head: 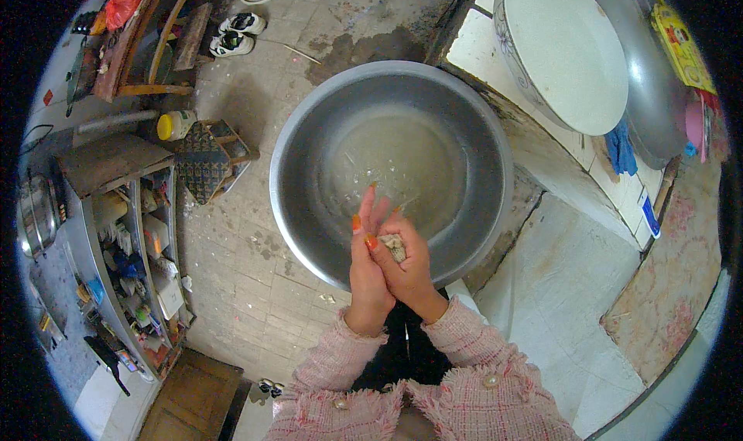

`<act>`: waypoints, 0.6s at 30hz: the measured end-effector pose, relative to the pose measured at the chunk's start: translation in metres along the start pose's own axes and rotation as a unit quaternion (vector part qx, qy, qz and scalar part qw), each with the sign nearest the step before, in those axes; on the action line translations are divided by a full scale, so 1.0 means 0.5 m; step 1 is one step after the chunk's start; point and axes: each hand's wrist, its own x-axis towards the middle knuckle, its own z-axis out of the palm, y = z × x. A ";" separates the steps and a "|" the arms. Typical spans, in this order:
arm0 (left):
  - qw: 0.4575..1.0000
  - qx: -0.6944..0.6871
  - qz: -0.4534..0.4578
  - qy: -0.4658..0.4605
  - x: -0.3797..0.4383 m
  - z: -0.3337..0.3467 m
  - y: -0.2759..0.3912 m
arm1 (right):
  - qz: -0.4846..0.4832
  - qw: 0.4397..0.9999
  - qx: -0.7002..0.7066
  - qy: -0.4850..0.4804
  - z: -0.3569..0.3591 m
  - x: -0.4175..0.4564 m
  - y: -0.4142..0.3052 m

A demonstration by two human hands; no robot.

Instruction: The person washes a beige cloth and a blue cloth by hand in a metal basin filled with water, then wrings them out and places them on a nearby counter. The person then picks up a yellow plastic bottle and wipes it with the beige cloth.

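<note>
A large round metal basin (299, 168) stands on the floor in front of me, with cloudy, shallow water (406, 145) in its bottom. Over its near side my hands are pressed together. My right hand (413, 267) is closed around a small, pale, crumpled cloth-like piece (394, 247), part of which shows between thumb and fingers. My left hand (370, 272) rests against the right one, its fingers stretched out over the water. The palm side of the left hand is partly hidden, and small splashes show just beyond its fingertips.
A white tiled ledge at right holds a big white enamel basin (572, 57), a large grey metal bowl (650, 75) and a blue cloth (621, 148). Cluttered shelves (136, 238), a patterned box (200, 161) and a yellow-lidded jar (177, 125) stand left. Sneakers (232, 43) lie beyond.
</note>
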 end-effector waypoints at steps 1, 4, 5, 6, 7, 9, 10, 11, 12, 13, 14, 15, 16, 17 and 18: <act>1.000 -0.007 -0.003 0.009 0.002 -0.001 -0.007 | 0.006 1.000 0.004 -0.001 -0.001 0.003 -0.005; 1.000 -0.014 -0.012 0.018 -0.002 -0.001 -0.021 | 0.018 1.000 -0.004 -0.013 -0.008 0.008 -0.013; 1.000 -0.007 -0.016 0.010 -0.005 -0.003 -0.022 | 0.032 0.999 -0.004 -0.013 -0.010 0.010 -0.018; 1.000 0.000 -0.020 0.001 -0.006 -0.003 -0.022 | 0.046 0.999 -0.004 -0.013 -0.012 0.012 -0.025; 0.999 0.004 -0.032 0.013 -0.009 0.002 -0.019 | 0.060 0.998 -0.003 -0.014 -0.013 0.014 -0.031; 0.998 0.012 -0.056 0.038 -0.020 0.025 0.001 | 0.020 0.999 -0.017 -0.023 -0.017 0.017 -0.032; 0.999 0.010 -0.042 0.026 -0.025 0.030 0.008 | 0.000 0.999 -0.023 -0.028 -0.019 0.019 -0.033; 0.999 0.007 -0.029 0.014 -0.032 0.034 0.013 | -0.016 0.999 -0.026 -0.034 -0.023 0.019 -0.041; 1.000 0.005 -0.016 0.002 -0.038 0.037 0.017 | -0.031 0.998 -0.029 -0.040 -0.026 0.019 -0.053; 0.999 0.033 0.012 0.001 -0.045 0.040 0.021 | -0.046 0.997 -0.032 -0.046 -0.029 0.018 -0.062; 0.997 0.063 0.042 0.002 -0.054 0.044 0.028 | -0.056 0.997 -0.028 -0.043 -0.027 0.018 -0.071; 0.993 0.093 0.071 0.003 -0.058 0.046 0.032 | -0.065 0.997 -0.024 -0.039 -0.025 0.017 -0.079; 0.998 0.046 0.030 0.015 -0.055 0.040 0.028 | -0.074 0.996 -0.019 -0.036 -0.022 0.018 -0.082; 1.000 -0.005 -0.014 0.021 -0.044 0.031 0.012 | -0.027 0.999 -0.021 -0.035 -0.025 0.018 -0.065; 0.997 -0.053 -0.053 0.029 -0.034 0.021 0.000 | 0.017 0.999 -0.018 -0.037 -0.023 0.019 -0.038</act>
